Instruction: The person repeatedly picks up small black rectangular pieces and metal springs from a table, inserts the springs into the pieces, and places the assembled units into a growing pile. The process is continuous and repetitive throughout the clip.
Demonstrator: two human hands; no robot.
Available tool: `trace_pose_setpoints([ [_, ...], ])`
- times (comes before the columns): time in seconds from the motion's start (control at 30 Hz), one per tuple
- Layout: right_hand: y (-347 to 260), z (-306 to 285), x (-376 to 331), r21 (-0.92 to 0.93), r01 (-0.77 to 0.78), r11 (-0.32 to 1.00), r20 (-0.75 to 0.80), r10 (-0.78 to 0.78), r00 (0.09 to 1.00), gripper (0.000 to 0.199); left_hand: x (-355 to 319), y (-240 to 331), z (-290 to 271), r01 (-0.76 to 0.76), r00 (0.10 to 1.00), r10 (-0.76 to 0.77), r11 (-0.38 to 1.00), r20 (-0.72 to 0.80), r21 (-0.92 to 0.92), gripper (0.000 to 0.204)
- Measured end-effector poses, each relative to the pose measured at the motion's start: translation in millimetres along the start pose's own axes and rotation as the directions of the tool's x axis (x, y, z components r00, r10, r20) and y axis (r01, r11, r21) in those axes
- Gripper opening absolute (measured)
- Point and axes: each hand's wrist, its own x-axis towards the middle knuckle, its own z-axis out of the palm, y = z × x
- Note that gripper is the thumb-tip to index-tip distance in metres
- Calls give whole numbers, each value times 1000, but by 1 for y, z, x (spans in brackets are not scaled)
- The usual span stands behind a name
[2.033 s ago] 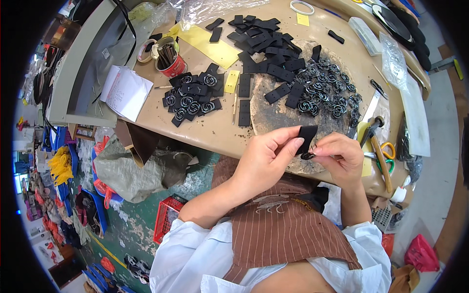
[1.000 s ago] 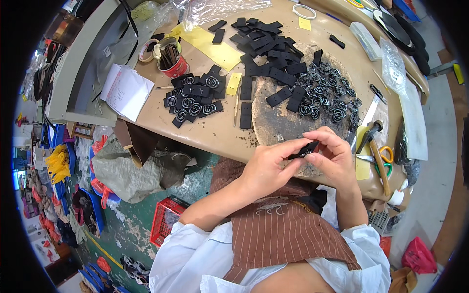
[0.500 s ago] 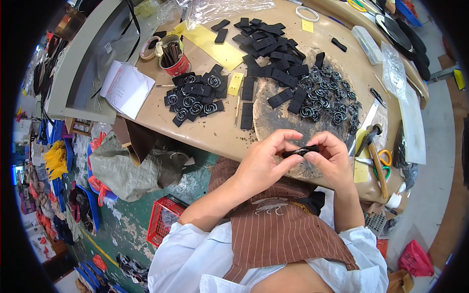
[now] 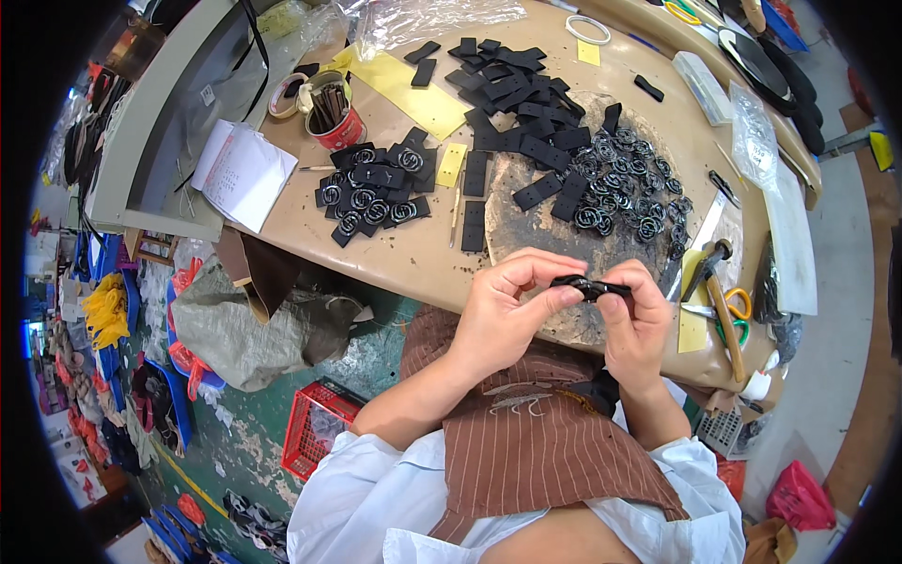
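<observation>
Between both hands, over the near edge of a worn round wooden block [image 4: 512,246], is a small black strap piece with a shiny ornament [image 4: 590,289]. My left hand [image 4: 503,310] pinches its left end between thumb and fingers. The right end is gripped by my right hand [image 4: 641,329], its thumb raised in front. Beyond my hands, shiny black ring-shaped ornaments [image 4: 625,183] are heaped on the block. Flat black strap pieces [image 4: 512,85] with small holes lie piled behind them. To the left sits a cluster of straps with ornaments [image 4: 376,193] on them.
A hammer [image 4: 722,301] and scissors [image 4: 738,305] lie at the right, near a metal ruler [image 4: 709,226]. At the left are a red tin of dark sticks [image 4: 338,122], tape rolls [image 4: 285,94] and an open notebook [image 4: 246,174]. A red crate [image 4: 315,428] stands on the floor.
The strap piece has been tilted and now shows more between my hands. My right thumb has come off its front and points upward; both hands have shifted slightly.
</observation>
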Motion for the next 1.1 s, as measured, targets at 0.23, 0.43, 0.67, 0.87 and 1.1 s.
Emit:
trace_pose_setpoints([
  [0.23, -14, -4, 14, 77, -34, 996, 159, 22, 987, 16, -7, 20, -9, -470, 883, 392, 734, 258, 491, 18],
  [0.43, -12, 1, 2, 63, 159, 985, 157, -167, 973, 17, -14, 6, -1, -155, 987, 153, 987, 42, 47, 23],
  [0.67, 6, 11, -6, 216, 29, 976, -19, -25, 1000, 14, -8, -17, 2, 60, 998, -66, 903, 1, -426, 18],
  [0.87, 24, 8, 2, 382, -257, 888, 32, 266, 964, 21, 3, -21, -16, -164, 978, 187, 962, -89, 216, 15],
  [1.1, 34, -34, 58, -665, -20, 747, 11, 36, 999, 33, 40, 4, -142, 18, 868, 200, 902, -455, 432, 20],
])
